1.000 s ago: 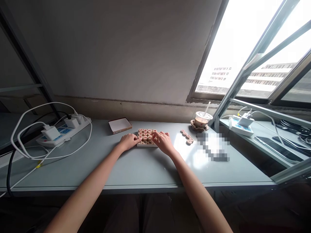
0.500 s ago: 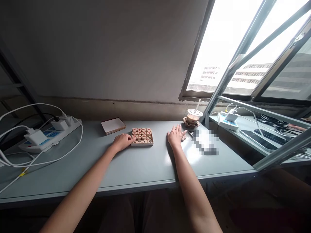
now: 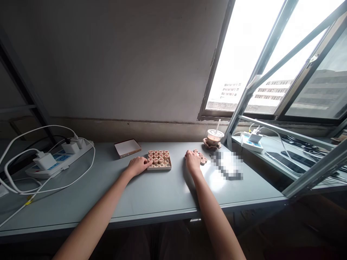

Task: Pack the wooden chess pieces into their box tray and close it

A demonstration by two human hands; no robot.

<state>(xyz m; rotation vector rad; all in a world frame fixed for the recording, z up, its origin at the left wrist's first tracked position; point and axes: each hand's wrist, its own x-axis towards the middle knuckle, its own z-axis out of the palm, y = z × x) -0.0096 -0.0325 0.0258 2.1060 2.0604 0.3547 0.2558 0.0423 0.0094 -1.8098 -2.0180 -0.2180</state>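
A shallow open box (image 3: 159, 170) stands on the desk, filled with rows of round Chinese chess pieces (image 3: 155, 156) marked in red and black. My left hand (image 3: 138, 165) is closed at the box's left wall, with thumb and fingertips on its edge. To the right of the box, my right hand (image 3: 193, 161) rests low over the desk with its fingers curled in. Whatever those fingers hold is hidden under the hand. Several loose chess pieces (image 3: 203, 160) lie right beside it, on its far and right sides.
The box lid (image 3: 127, 147) lies inner side up behind my left hand. A lidded drink cup (image 3: 215, 137) with a straw stands at the back right, near a blurred patch (image 3: 227, 164). A power strip (image 3: 61, 159) with white cables is at left. Metal posts (image 3: 244, 94) border the right side.
My right hand's spread fingers have curled in, uncovering more loose pieces beside it. My left hand stays at the box. The whole scene sits slightly lower in view.
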